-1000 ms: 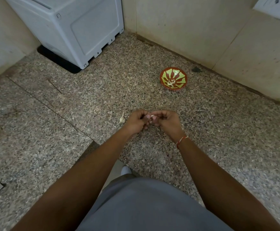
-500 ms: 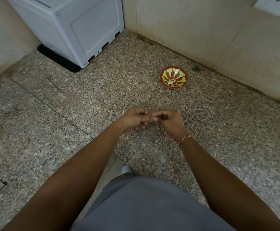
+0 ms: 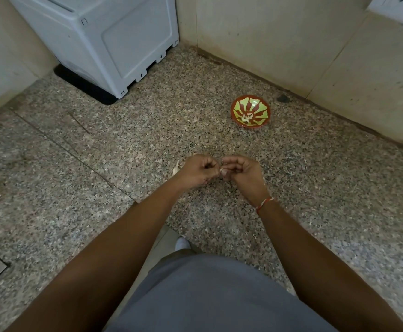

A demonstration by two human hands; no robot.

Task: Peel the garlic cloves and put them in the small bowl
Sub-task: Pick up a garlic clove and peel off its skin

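Two hands, left hand point(image 3: 199, 170) and right hand point(image 3: 240, 172), fingers still pinched together on one garlic clove point(image 3: 220, 169), peeling unfinished; spare clove point(image 3: 176, 167) back in view beside left; small bowl point(image 3: 250, 111) well apart.

Dim, flat indoor light w/ no clear source; colours muted. Soft dark shadow under the white appliance point(image 3: 114, 41) far left; barely any shadow under the small bowl point(image 3: 250, 111). No glare on the granite floor point(image 3: 147, 130). Wide-angle bend: walls and floor seams curve toward the edges. Near forearms and grey garment point(image 3: 207, 295) soft, out of focus. Left hand point(image 3: 199, 169) and right hand point(image 3: 242, 174) slightly smeared; pale bit between them too small to resolve.
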